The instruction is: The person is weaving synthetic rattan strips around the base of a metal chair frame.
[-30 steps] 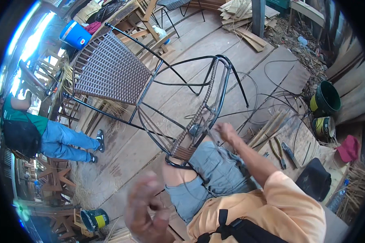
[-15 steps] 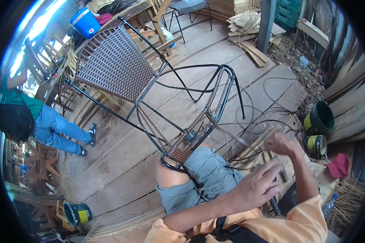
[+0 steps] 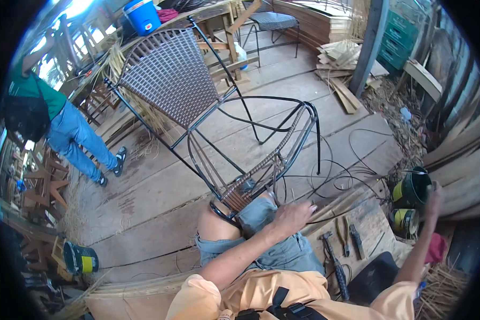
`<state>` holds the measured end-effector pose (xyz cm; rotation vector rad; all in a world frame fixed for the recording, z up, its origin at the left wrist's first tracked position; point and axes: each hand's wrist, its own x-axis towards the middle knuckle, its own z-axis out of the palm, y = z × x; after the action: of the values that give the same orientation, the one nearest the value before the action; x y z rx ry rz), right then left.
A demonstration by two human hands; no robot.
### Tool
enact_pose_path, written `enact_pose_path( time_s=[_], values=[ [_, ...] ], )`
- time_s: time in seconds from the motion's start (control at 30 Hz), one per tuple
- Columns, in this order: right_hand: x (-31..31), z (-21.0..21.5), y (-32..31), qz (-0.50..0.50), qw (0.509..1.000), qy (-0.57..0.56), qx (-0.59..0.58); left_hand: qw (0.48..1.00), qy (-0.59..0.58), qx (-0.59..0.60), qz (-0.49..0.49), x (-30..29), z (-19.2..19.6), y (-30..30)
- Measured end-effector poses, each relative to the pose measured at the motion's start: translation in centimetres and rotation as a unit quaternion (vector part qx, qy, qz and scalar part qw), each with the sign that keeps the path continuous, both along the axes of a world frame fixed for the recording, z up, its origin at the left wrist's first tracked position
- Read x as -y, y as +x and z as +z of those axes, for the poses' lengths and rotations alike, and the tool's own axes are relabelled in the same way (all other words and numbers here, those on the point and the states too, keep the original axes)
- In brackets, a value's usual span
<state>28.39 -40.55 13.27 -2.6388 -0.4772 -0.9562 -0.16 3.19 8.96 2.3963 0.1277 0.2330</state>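
A chair with a black metal frame [image 3: 184,154] and a woven brown backrest [image 3: 170,74] stands tilted before me, the near end of its seat frame on my knee. Brown strands [image 3: 237,199] are wrapped round the seat's near corner. My left hand [image 3: 294,217] is closed beside that corner, on a dark strand [image 3: 333,217] that runs off to the right. Stretched far out to the right, my right hand [image 3: 433,201] is raised by the green buckets; its fingers look closed, but blur hides what they hold.
A hammer [image 3: 334,264], pliers [image 3: 345,237] and another hand tool [image 3: 357,241] lie on a wooden board to my right. Loose strand coils [image 3: 336,178] spread over the floor. Green buckets [image 3: 410,189] stand at the right, another bucket [image 3: 81,258] at the left. A person [image 3: 64,122] stands at far left.
My right hand has swung outward to the right, away from my left hand. My left hand has moved left and forward toward the seat corner. The tools on the board now show.
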Motion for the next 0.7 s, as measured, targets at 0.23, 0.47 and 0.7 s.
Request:
enact_pose_path(
  time_s=[0.23, 0.47, 0.7],
  values=[
    [-27.7, 0.4, -21.8, 0.286, 0.827, 0.286, -0.391, 0.921, -0.219, 0.249, -0.203, 11.1, 10.1, 5.1],
    [-29.5, 3.5, -23.1, 0.077, 0.386, 0.889, -0.232, 0.947, 0.044, 0.282, -0.147, 9.1, 14.6, 2.8],
    [-15.6, 8.8, -13.9, 0.501, 0.437, 0.712, -0.224, 0.996, 0.03, 0.043, -0.07, -1.5, 4.4, 4.1]
  ],
)
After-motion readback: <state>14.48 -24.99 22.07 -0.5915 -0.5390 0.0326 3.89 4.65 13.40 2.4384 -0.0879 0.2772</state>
